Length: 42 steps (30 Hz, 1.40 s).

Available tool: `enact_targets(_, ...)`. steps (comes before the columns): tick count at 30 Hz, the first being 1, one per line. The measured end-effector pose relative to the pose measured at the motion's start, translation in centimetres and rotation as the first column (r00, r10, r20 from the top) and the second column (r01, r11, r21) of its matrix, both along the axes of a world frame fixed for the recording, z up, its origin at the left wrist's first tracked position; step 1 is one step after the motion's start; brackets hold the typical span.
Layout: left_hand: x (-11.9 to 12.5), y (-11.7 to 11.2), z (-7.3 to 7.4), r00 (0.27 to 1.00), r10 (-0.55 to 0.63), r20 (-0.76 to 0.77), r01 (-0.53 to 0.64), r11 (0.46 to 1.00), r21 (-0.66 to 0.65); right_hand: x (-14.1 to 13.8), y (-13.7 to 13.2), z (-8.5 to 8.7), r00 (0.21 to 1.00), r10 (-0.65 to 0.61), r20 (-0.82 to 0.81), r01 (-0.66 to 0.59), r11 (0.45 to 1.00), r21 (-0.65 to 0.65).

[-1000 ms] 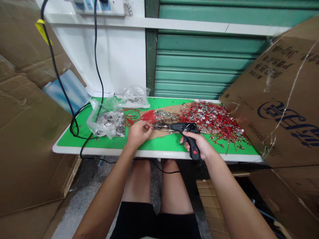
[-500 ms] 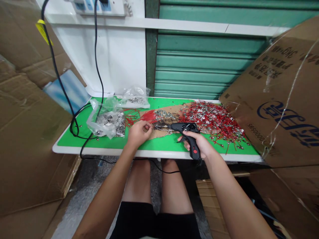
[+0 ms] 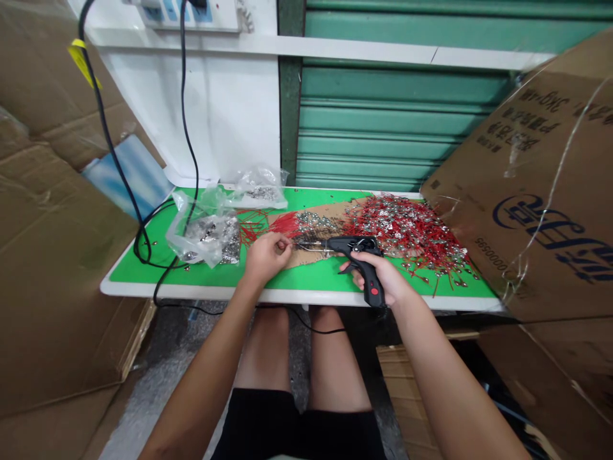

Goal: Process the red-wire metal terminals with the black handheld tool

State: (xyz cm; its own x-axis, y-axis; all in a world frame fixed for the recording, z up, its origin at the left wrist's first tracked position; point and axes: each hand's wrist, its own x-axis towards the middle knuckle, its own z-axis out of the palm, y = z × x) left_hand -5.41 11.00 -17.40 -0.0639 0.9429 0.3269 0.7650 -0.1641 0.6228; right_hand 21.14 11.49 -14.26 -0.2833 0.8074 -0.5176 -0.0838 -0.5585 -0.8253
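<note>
My right hand [image 3: 383, 280] grips a black pistol-shaped soldering gun [image 3: 357, 250] with a red button on its handle, its tip pointing left over a strip of brown cardboard [image 3: 311, 254]. My left hand [image 3: 266, 255] pinches a small red wire with a metal terminal [image 3: 288, 242] right at the gun's tip. A fan of unworked red wires [image 3: 268, 225] lies just behind that hand. A large heap of red wires with silver terminals [image 3: 407, 233] is piled to the right of the gun.
The green-topped table [image 3: 143, 263] carries clear plastic bags of metal terminals [image 3: 207, 235] on the left and a black power cable [image 3: 143, 243] coiling down from a wall strip. Cardboard boxes [image 3: 541, 191] crowd the right side and cardboard sheets [image 3: 52, 223] the left.
The trigger of the gun has swung out a little from the handle. Both hands stay in place.
</note>
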Motion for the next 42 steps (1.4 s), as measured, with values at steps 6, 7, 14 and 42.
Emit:
enact_targets(6,0.0,0.0,0.0,1.000,-0.006,-0.005,0.006,1.000,0.006,0.2,-0.2,-0.1,0.997,-0.020,-0.080,0.025,0.998,0.056)
enact_targets(7,-0.1,0.0,0.0,1.000,-0.009,-0.003,0.009,1.000,0.006,0.2,-0.3,0.0,0.994,-0.030,-0.104,0.038,0.997,0.073)
enact_targets(14,-0.1,0.1,-0.1,1.000,-0.008,0.026,0.008,1.000,-0.002,0.6,-0.7,0.2,0.970,-0.060,-0.235,0.097,0.985,0.146)
enact_targets(42,-0.1,0.2,-0.2,1.000,-0.027,0.007,0.027,0.999,0.019,0.9,-1.1,-0.2,0.952,-0.107,-0.287,0.175,0.960,0.221)
